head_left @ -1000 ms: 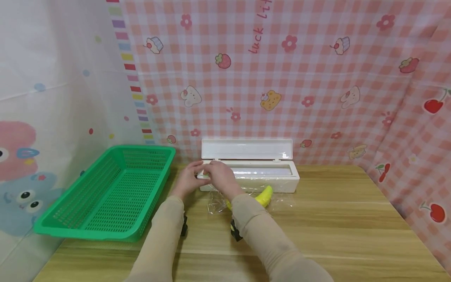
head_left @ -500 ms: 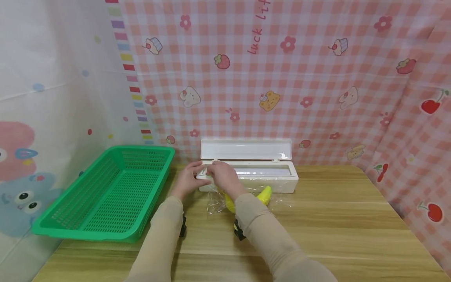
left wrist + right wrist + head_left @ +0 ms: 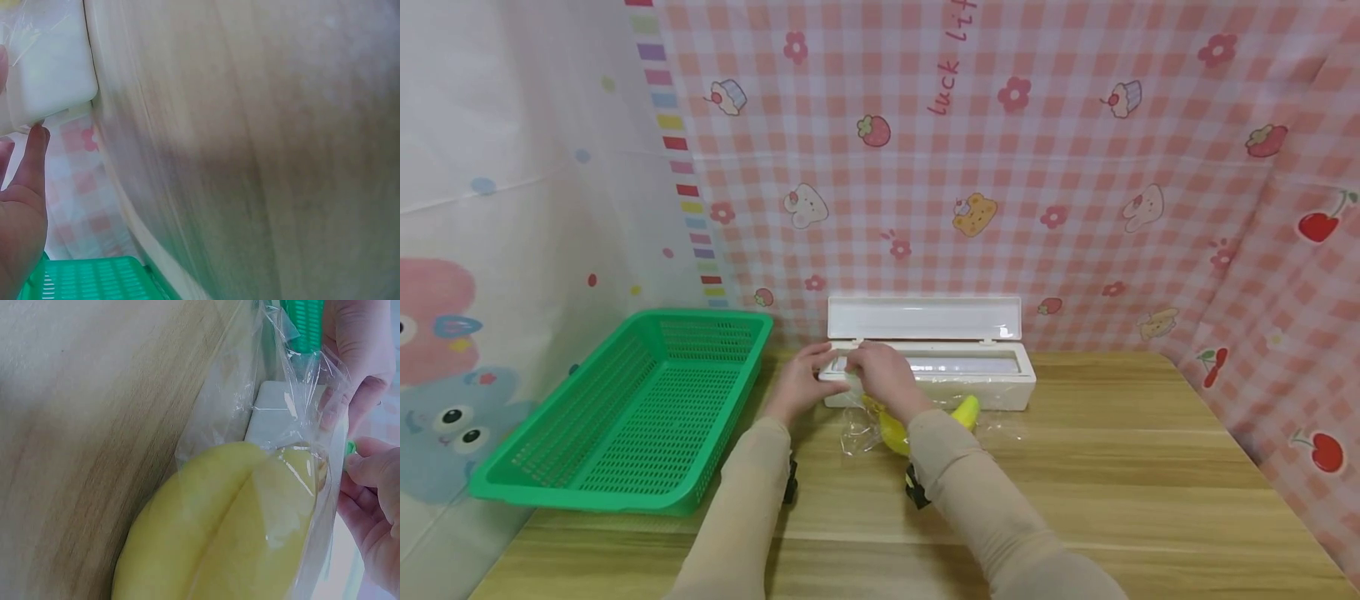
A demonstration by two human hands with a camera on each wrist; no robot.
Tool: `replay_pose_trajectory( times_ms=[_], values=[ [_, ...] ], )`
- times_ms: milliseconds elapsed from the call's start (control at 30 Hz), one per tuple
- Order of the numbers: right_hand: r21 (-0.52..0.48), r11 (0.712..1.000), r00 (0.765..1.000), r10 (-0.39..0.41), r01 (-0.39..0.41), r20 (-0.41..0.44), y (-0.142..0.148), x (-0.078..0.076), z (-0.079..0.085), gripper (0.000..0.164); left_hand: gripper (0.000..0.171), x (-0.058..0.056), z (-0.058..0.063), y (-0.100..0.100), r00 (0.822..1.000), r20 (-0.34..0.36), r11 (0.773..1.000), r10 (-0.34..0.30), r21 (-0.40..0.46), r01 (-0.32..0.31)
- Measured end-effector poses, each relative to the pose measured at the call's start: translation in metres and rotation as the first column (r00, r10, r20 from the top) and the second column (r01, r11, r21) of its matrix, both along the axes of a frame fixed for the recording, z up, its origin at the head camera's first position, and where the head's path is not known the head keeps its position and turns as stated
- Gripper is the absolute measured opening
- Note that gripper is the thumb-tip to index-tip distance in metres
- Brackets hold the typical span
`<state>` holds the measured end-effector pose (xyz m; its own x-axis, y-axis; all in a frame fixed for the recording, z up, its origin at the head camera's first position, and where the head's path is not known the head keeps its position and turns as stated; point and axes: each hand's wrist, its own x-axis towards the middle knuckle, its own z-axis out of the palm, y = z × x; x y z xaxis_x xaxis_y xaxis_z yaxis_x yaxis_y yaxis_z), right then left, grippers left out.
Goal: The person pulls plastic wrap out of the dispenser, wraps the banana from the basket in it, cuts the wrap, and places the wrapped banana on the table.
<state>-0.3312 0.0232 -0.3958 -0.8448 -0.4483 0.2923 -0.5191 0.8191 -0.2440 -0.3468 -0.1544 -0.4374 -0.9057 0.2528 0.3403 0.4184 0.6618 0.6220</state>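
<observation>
A white cling film dispenser (image 3: 970, 393) stands at the back of the table with its lid (image 3: 925, 318) raised and a film roll (image 3: 970, 365) inside. My left hand (image 3: 797, 386) grips the dispenser's left end, thumb at the front and fingers at the side. At the front rim near that end, my right hand (image 3: 886, 377) pinches a small green slider (image 3: 350, 447). Clear cling film (image 3: 859, 432) hangs from the dispenser over the yellow bananas (image 3: 893, 433), which lie on the table before it. My right forearm partly hides the bananas in the head view.
A green plastic basket (image 3: 741, 400) stands on the left of the wooden table (image 3: 1120, 483). Behind the dispenser hangs a pink checked cloth (image 3: 1060, 150), with more cloth on both sides.
My right hand has slid slightly to the right along the dispenser's front rim, uncovering more of the bananas. My left hand stays on the dispenser's left end.
</observation>
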Motion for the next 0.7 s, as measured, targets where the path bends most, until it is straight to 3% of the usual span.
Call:
replay_pose_trajectory(
  times_ms=[700],
  values=[
    [0.002, 1.000, 1.000, 0.002, -0.002, 0.017, 0.012, -0.002, 0.002, 0.018, 0.068, 0.001, 0.001, 0.001, 0.999, 0.032, 1.000, 0.018, 0.012, -0.018]
  ],
)
